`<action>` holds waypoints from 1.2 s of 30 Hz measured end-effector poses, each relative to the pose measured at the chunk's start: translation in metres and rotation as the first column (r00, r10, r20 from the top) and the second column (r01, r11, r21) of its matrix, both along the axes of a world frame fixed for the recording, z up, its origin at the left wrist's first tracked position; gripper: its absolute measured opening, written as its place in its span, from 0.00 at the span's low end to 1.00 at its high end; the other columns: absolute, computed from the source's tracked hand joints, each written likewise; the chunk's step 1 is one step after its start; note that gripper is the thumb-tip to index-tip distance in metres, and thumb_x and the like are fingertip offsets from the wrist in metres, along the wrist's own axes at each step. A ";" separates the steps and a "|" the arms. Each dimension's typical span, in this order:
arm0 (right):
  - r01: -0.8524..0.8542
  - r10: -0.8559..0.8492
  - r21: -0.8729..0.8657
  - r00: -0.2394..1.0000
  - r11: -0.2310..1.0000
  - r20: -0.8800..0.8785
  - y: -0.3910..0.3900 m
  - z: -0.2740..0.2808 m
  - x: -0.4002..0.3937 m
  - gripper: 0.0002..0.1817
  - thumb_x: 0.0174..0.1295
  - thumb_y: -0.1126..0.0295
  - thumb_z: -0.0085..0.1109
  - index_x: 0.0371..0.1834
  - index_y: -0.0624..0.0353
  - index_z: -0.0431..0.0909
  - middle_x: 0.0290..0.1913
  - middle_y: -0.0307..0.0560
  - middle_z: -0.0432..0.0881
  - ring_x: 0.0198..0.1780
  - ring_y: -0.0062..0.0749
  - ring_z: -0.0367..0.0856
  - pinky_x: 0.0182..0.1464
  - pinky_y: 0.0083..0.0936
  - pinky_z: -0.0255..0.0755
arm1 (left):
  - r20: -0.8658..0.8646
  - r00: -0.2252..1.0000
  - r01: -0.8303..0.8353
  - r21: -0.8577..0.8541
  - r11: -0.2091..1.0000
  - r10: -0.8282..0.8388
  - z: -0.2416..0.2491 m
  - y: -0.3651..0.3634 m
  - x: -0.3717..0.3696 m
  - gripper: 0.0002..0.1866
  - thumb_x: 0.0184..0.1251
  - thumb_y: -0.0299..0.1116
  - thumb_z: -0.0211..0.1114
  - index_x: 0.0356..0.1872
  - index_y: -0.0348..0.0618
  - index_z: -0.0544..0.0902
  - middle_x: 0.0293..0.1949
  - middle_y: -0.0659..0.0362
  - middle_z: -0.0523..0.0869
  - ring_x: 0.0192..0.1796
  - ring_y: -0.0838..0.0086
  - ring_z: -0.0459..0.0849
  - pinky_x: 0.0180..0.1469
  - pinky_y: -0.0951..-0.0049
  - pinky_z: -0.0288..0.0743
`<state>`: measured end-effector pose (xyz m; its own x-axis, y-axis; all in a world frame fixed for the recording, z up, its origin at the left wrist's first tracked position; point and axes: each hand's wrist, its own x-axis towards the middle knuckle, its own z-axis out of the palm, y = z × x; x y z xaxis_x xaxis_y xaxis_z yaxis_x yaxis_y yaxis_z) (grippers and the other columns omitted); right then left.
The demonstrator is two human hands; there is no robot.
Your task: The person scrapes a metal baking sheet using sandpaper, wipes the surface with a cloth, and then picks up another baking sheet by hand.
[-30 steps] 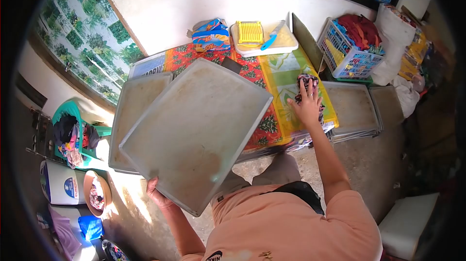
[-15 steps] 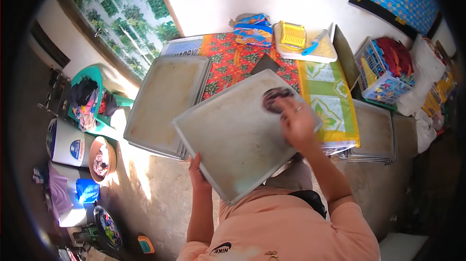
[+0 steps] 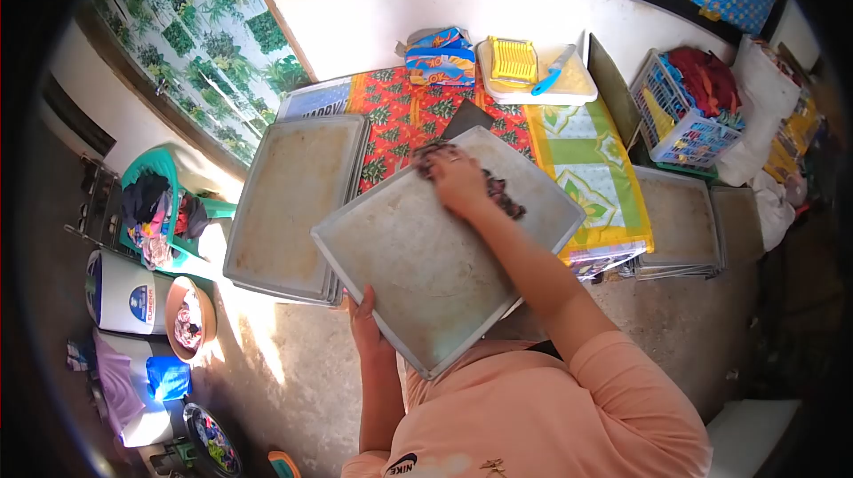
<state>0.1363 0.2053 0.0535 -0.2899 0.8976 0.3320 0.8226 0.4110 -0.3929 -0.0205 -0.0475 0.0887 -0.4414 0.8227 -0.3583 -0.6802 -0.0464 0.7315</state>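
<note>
A grey metal baking tray (image 3: pixel 418 256) is tilted in front of my body, its far corner over the table. My left hand (image 3: pixel 366 322) grips its near left edge, thumb on the upper face and the other fingers hidden underneath. My right hand (image 3: pixel 460 183) presses a dark, patterned cloth (image 3: pixel 506 195) on the tray near the far edge. Part of the cloth bunches under the fingers, and the rest trails to the right. Brownish stains mark the tray's surface. Left of it, a stack of similar trays (image 3: pixel 293 203) lies on the table.
A red and green patterned tablecloth (image 3: pixel 382 91) covers the table. At the back are a blue packet (image 3: pixel 442 60) and a white container (image 3: pixel 569 87) with a yellow rack and blue-handled tool. More trays (image 3: pixel 675 220) are stacked at right, below a clothes basket (image 3: pixel 689 123).
My right hand has swept the cloth leftward across the tray towards its far left edge. The left hand keeps its hold. The whole view has shifted slightly.
</note>
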 end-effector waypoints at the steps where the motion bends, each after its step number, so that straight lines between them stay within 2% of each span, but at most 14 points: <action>1: 0.106 -0.105 -0.019 0.994 0.994 0.036 0.011 -0.003 0.026 0.21 0.71 0.59 0.44 0.63 0.50 0.76 0.67 0.43 0.75 0.69 0.44 0.68 0.70 0.47 0.57 | 0.001 1.000 -0.005 0.004 1.000 0.005 -0.002 0.000 0.000 0.29 0.70 0.28 0.60 0.71 0.45 0.64 0.61 0.54 0.76 0.60 0.61 0.78 0.60 0.60 0.75; 2: 0.212 -0.208 -0.068 0.976 0.975 0.057 0.017 -0.004 0.050 0.21 0.71 0.59 0.44 0.62 0.51 0.76 0.66 0.42 0.75 0.70 0.42 0.68 0.71 0.46 0.56 | 0.004 1.000 -0.009 0.005 1.000 0.009 -0.003 0.000 0.000 0.29 0.70 0.28 0.60 0.71 0.45 0.64 0.61 0.54 0.76 0.60 0.62 0.78 0.60 0.60 0.75; 4: 0.249 -0.249 0.017 0.968 0.968 0.031 0.048 -0.059 0.110 0.20 0.69 0.57 0.46 0.62 0.44 0.76 0.67 0.39 0.74 0.69 0.39 0.68 0.66 0.54 0.60 | -0.025 1.000 -0.016 0.004 1.000 0.016 -0.003 0.000 0.001 0.29 0.71 0.29 0.60 0.71 0.44 0.64 0.61 0.54 0.76 0.60 0.62 0.77 0.60 0.60 0.75; 6: 0.446 -0.436 -0.048 0.889 0.894 0.137 0.005 -0.017 0.133 0.19 0.70 0.58 0.45 0.60 0.42 0.77 0.65 0.40 0.75 0.64 0.43 0.72 0.62 0.55 0.65 | -0.030 0.999 -0.022 0.013 1.000 0.023 -0.005 0.000 0.001 0.28 0.72 0.31 0.59 0.70 0.43 0.64 0.61 0.54 0.76 0.59 0.62 0.78 0.59 0.60 0.75; 10: 0.638 -0.605 0.034 0.710 0.769 0.361 -0.009 -0.029 0.213 0.19 0.66 0.62 0.48 0.59 0.38 0.78 0.62 0.38 0.76 0.60 0.48 0.73 0.57 0.54 0.70 | 0.017 1.000 -0.017 0.054 0.998 0.016 -0.006 -0.001 -0.003 0.25 0.74 0.37 0.57 0.69 0.42 0.66 0.59 0.54 0.77 0.57 0.63 0.78 0.57 0.62 0.76; 13: 0.693 -0.693 0.104 0.676 0.714 0.252 -0.016 -0.038 0.257 0.19 0.68 0.61 0.47 0.61 0.37 0.77 0.61 0.38 0.77 0.58 0.50 0.76 0.56 0.49 0.73 | -0.006 0.999 -0.039 0.118 0.992 0.040 0.002 -0.010 -0.022 0.26 0.75 0.42 0.58 0.67 0.41 0.67 0.56 0.54 0.78 0.56 0.63 0.79 0.55 0.62 0.77; 15: 0.708 -0.719 0.125 0.680 0.695 0.145 -0.022 -0.044 0.270 0.19 0.69 0.56 0.50 0.63 0.37 0.76 0.64 0.35 0.75 0.61 0.46 0.73 0.57 0.50 0.70 | -0.041 0.997 -0.062 0.161 0.985 0.069 0.009 -0.021 -0.042 0.28 0.74 0.46 0.58 0.67 0.40 0.67 0.55 0.54 0.78 0.55 0.64 0.80 0.54 0.62 0.77; 17: 0.707 -0.718 0.128 0.675 0.695 0.171 -0.028 -0.049 0.272 0.21 0.68 0.55 0.52 0.63 0.37 0.75 0.65 0.34 0.74 0.63 0.44 0.71 0.59 0.51 0.67 | -0.076 0.992 -0.082 0.195 0.977 0.099 0.019 -0.034 -0.067 0.30 0.73 0.48 0.59 0.66 0.39 0.67 0.55 0.53 0.79 0.54 0.64 0.80 0.53 0.61 0.78; 18: 0.707 -0.715 0.118 0.671 0.697 0.196 -0.031 -0.047 0.266 0.21 0.68 0.54 0.52 0.64 0.38 0.75 0.65 0.34 0.74 0.63 0.44 0.70 0.59 0.51 0.66 | -0.054 0.987 -0.139 0.154 0.978 0.149 0.025 -0.041 -0.077 0.31 0.72 0.50 0.59 0.66 0.38 0.68 0.55 0.51 0.79 0.53 0.60 0.81 0.53 0.58 0.79; 21: 0.717 -0.716 0.109 0.650 0.689 0.255 -0.034 -0.038 0.255 0.22 0.67 0.54 0.53 0.64 0.39 0.74 0.66 0.34 0.73 0.64 0.43 0.69 0.59 0.51 0.65 | 0.128 0.973 -0.221 0.282 0.934 0.191 0.028 -0.042 -0.103 0.31 0.72 0.50 0.59 0.66 0.39 0.69 0.56 0.49 0.79 0.54 0.56 0.81 0.55 0.54 0.78; 22: 0.720 -0.720 0.118 0.640 0.684 0.267 -0.034 -0.038 0.253 0.22 0.67 0.54 0.53 0.64 0.39 0.74 0.66 0.34 0.73 0.63 0.43 0.69 0.58 0.51 0.65 | 0.188 0.980 -0.142 0.411 0.900 0.069 0.017 -0.043 -0.121 0.32 0.69 0.50 0.61 0.66 0.40 0.69 0.60 0.49 0.77 0.60 0.52 0.77 0.62 0.49 0.73; 28: 0.712 -0.717 0.129 0.649 0.690 0.256 -0.038 -0.038 0.251 0.23 0.66 0.55 0.53 0.65 0.40 0.73 0.67 0.37 0.72 0.63 0.43 0.69 0.58 0.51 0.64 | 0.253 0.962 -0.232 0.541 0.809 0.107 -0.032 0.006 -0.205 0.29 0.71 0.47 0.59 0.67 0.41 0.70 0.64 0.50 0.75 0.64 0.52 0.73 0.66 0.46 0.68; 31: 0.714 -0.720 0.129 0.651 0.689 0.239 -0.040 -0.037 0.251 0.24 0.66 0.56 0.54 0.66 0.40 0.73 0.67 0.37 0.72 0.64 0.44 0.69 0.60 0.50 0.63 | 0.188 0.916 -0.402 0.427 0.810 0.356 -0.029 0.037 -0.218 0.26 0.75 0.46 0.54 0.65 0.40 0.69 0.61 0.51 0.76 0.61 0.55 0.76 0.62 0.51 0.74; 36: 0.703 -0.714 0.140 0.660 0.697 0.235 -0.041 -0.039 0.252 0.24 0.65 0.56 0.54 0.66 0.39 0.72 0.67 0.38 0.73 0.64 0.43 0.69 0.60 0.50 0.64 | 0.157 0.897 -0.441 0.338 0.831 0.413 -0.056 0.058 -0.246 0.24 0.77 0.44 0.51 0.65 0.39 0.68 0.62 0.49 0.75 0.62 0.54 0.75 0.63 0.51 0.74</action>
<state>0.3880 0.1645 0.0146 0.3526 0.8566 0.3768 0.9357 -0.3291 -0.1272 -0.2667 0.0107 0.0330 -0.7623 0.6352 -0.1241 -0.5835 -0.5916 0.5563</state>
